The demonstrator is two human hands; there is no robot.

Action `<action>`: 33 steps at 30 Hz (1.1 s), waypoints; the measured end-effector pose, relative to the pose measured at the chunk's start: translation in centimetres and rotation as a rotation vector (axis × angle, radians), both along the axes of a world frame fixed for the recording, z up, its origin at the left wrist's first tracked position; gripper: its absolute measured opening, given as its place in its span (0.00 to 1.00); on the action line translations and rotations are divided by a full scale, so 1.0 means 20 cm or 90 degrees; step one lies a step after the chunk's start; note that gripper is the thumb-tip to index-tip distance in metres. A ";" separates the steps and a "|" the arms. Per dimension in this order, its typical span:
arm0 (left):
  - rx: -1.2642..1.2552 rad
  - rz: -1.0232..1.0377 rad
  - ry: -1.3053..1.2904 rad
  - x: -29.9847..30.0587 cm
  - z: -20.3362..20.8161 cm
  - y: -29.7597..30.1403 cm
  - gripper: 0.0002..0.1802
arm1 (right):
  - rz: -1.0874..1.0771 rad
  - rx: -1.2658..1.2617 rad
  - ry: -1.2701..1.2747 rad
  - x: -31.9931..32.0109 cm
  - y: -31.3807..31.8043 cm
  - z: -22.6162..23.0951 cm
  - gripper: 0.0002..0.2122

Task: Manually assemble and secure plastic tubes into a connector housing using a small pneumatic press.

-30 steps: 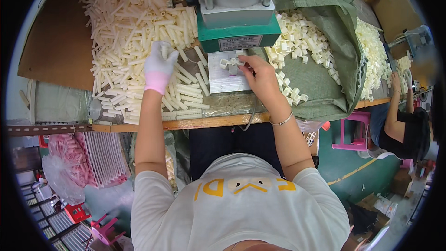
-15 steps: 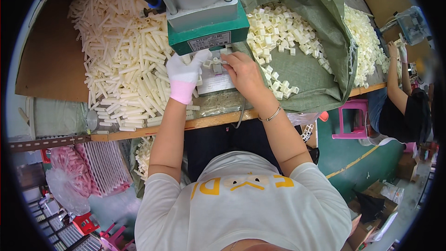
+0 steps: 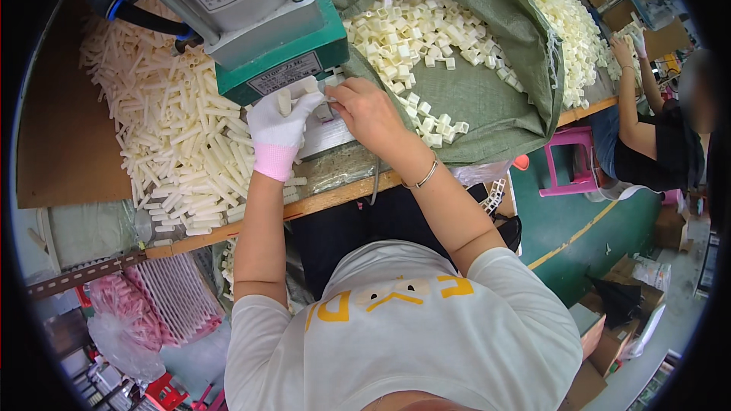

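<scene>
My left hand, in a white glove with a pink cuff, is closed around a cream plastic tube at the front of the green-and-grey press. Bare and wearing a bracelet, my right hand has its fingertips pinched together close beside the gloved fingers. What lies in that pinch is mostly hidden. Both hands are over a metal fixture plate under the press head.
Loose cream tubes are heaped on the left. A green woven sack on the right carries short square cream pieces. A black hose joins the press. Another person works at the far right, near a pink stool.
The view has swung, so the press and table sit further left and tilted. Both hands stay at the fixture, closer together, and the tube in my left hand shows more plainly.
</scene>
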State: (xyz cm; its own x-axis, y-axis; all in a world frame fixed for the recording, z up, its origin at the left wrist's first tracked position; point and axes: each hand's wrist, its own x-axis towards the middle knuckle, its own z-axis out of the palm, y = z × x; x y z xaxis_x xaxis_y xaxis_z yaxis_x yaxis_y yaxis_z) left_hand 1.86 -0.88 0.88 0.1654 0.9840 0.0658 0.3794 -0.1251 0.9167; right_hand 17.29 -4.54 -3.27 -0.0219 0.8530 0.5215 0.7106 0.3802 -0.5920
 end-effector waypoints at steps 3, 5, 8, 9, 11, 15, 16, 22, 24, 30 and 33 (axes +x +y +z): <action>-0.015 0.022 -0.032 0.01 -0.02 0.00 0.15 | -0.003 0.009 0.011 0.01 0.00 -0.02 0.10; 0.037 0.022 -0.008 0.00 -0.06 0.01 0.15 | -0.005 0.003 -0.005 0.00 0.00 -0.01 0.10; 0.082 0.032 -0.021 -0.01 -0.10 0.00 0.16 | -0.007 0.004 0.010 0.02 -0.04 0.04 0.10; 0.073 0.043 -0.054 0.00 -0.11 -0.01 0.16 | -0.005 0.009 0.045 0.03 -0.05 0.05 0.10; 0.091 0.039 -0.027 -0.01 -0.13 0.02 0.16 | -0.092 0.034 0.093 0.11 -0.07 0.01 0.10; 0.151 0.046 0.116 0.00 -0.09 0.01 0.14 | -0.347 -0.090 0.067 0.47 -0.21 -0.01 0.08; 0.153 0.052 0.118 -0.02 -0.08 0.01 0.14 | -0.373 -0.197 0.028 0.55 -0.26 0.01 0.07; 0.196 0.014 0.213 -0.05 -0.12 0.01 0.18 | -0.241 -0.280 -0.188 0.70 -0.43 -0.06 0.07; 0.326 0.017 0.154 -0.01 -0.09 -0.02 0.14 | -0.208 -0.300 -0.188 0.72 -0.41 -0.14 0.08; 0.159 0.062 -0.099 -0.31 -0.09 0.00 0.10 | -0.148 -0.396 -0.083 0.75 -0.34 -0.06 0.06; -0.058 0.146 -0.120 -0.64 -0.06 0.14 0.13 | -0.143 -0.343 0.065 0.82 -0.34 -0.15 0.05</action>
